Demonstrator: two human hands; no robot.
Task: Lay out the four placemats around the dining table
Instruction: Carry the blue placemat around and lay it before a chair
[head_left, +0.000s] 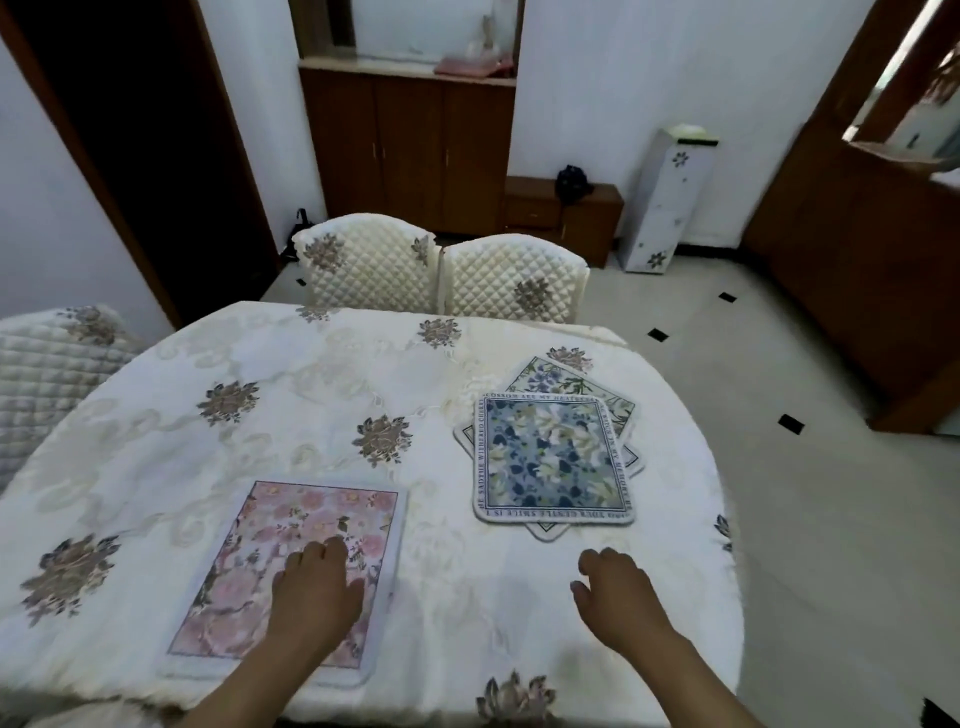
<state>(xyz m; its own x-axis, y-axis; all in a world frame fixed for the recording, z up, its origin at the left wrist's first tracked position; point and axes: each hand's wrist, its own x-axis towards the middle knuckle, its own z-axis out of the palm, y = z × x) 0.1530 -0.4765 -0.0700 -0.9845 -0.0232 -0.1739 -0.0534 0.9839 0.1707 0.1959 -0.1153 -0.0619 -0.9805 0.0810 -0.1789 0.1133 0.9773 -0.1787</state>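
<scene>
Placemats: the pink placemat lies lower left on the table, your left hand flat on it, fingers spread, likely smoothing. Your right hand hovers loosely open, empty, below the stack at right centre.

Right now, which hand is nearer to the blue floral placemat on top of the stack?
Right. The right hand hovers just below the blue floral placemat, near its front edge. The left hand rests on the pink placemat, farther away.
</scene>
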